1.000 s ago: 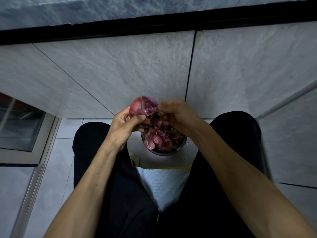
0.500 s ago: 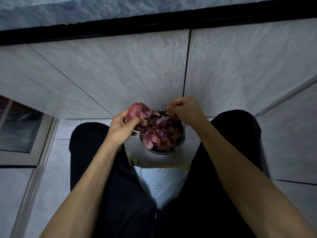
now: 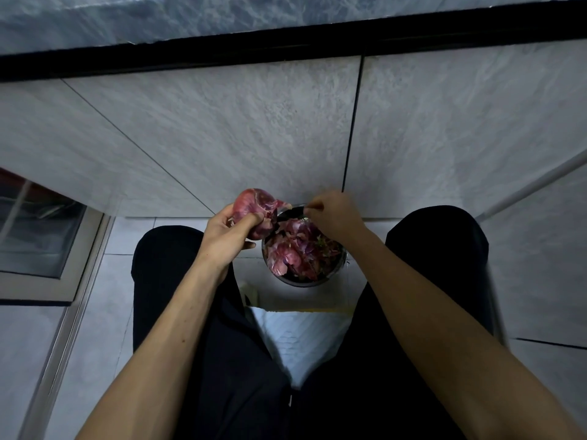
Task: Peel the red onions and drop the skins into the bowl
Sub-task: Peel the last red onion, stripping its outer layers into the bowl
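onion [image 3: 255, 211] upright in left hand [image 3: 228, 236]

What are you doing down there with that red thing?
A person is peeling a red onion. The left hand grips the onion beside a metal bowl on the floor, which is full of onion skins. The right hand is over the bowl's far rim, fingers pinched together; what it holds is too blurred to tell.

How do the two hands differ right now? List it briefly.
The left hand grips the red onion, fingers curled round it; the right hand holds no onion, its fingertips pinched together. The left hand sits beside the bowl; the right hand hovers over its far rim. Both are bare.
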A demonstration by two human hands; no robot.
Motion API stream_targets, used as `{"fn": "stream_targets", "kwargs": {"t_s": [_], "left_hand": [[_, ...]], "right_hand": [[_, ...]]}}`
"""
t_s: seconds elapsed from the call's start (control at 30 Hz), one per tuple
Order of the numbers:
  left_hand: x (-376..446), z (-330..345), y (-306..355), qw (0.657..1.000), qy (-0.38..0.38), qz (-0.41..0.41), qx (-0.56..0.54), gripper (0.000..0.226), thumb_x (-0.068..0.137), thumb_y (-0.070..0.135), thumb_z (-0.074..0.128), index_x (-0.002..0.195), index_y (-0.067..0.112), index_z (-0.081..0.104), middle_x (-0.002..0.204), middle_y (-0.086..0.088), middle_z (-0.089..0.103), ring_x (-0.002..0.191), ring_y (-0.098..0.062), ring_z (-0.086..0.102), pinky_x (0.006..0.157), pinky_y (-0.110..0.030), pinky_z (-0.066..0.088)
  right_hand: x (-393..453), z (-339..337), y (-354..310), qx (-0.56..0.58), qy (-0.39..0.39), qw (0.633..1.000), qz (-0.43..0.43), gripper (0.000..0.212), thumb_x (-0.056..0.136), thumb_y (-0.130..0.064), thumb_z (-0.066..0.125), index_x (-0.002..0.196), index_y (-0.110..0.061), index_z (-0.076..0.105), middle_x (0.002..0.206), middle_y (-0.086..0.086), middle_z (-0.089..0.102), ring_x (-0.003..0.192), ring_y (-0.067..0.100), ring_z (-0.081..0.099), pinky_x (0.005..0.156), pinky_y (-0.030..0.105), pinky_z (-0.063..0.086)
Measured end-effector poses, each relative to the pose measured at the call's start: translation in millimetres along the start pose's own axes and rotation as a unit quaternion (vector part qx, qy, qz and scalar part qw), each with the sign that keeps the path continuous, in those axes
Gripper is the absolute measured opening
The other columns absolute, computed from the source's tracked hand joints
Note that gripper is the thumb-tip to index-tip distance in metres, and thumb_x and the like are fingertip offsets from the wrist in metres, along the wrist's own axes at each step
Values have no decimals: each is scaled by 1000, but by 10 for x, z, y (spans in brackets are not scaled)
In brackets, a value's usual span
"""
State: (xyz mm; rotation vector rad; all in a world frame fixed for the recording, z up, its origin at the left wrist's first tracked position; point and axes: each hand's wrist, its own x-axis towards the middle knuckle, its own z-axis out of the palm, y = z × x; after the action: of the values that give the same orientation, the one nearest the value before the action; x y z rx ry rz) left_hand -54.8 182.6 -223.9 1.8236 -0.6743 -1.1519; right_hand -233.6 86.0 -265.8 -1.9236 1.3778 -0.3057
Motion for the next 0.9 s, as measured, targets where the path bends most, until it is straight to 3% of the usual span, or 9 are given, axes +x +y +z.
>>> {"fn": "stream_targets", "kwargs": {"t_s": [0.13,0.2,0.3,0.5,0.63,0.73,0.9], "left_hand": [[-42,29,30,1000,-15,17,-1,16,90,15,71,106,21,71,88,-6,77,72,-11,70,67,-25,53],[-64,42,50,999,-30,25,-8,20,91,12,70,110,19,70,82,-1,77,71,-8,71,63,-19,52],[-84,50,65,997,-50,50,12,30,91,11,71,120,19,67,82,3,76,75,-8,72,63,-17,52],[-132,81,66,993,-86,84,2,39,90,4,71,124,21,62,93,-8,74,77,-13,73,62,-14,51],[-150,73,79,991,-104,84,-32,34,95,7,63,128,17,57,78,-1,75,72,-10,72,63,-16,51],[-132,53,82,988,-118,89,-33,36,97,6,60,131,12,58,82,5,75,72,-8,70,68,-18,52],[-122,80,110,987,-128,94,-26,29,93,12,66,121,19,66,84,8,74,73,-5,68,70,-20,52]], "right_hand": [[-79,-91,-121,70,40,994,-74,19,93,-18,61,102,-9,76,82,-6,71,62,-10,51,60,-2,34],[-146,-153,-200,142,47,984,-98,19,94,-22,60,103,-14,75,91,-4,74,72,-8,60,69,2,42],[-247,-222,-258,195,7,974,-116,17,91,-30,66,101,-19,75,89,-10,73,81,-2,67,74,12,50],[-299,-200,-261,193,-1,973,-130,1,86,-23,72,86,-24,72,76,-14,68,72,-1,65,67,11,45],[-310,-258,-324,287,-14,955,-70,9,86,-16,71,79,-21,72,74,-6,70,71,7,66,68,17,51],[-330,-312,-386,344,-45,938,-11,10,85,-13,71,76,-13,73,70,2,69,67,12,63,67,21,50],[-292,-363,-356,417,-103,902,50,23,85,-10,66,63,-16,70,61,1,63,62,16,58,71,32,46]]}}
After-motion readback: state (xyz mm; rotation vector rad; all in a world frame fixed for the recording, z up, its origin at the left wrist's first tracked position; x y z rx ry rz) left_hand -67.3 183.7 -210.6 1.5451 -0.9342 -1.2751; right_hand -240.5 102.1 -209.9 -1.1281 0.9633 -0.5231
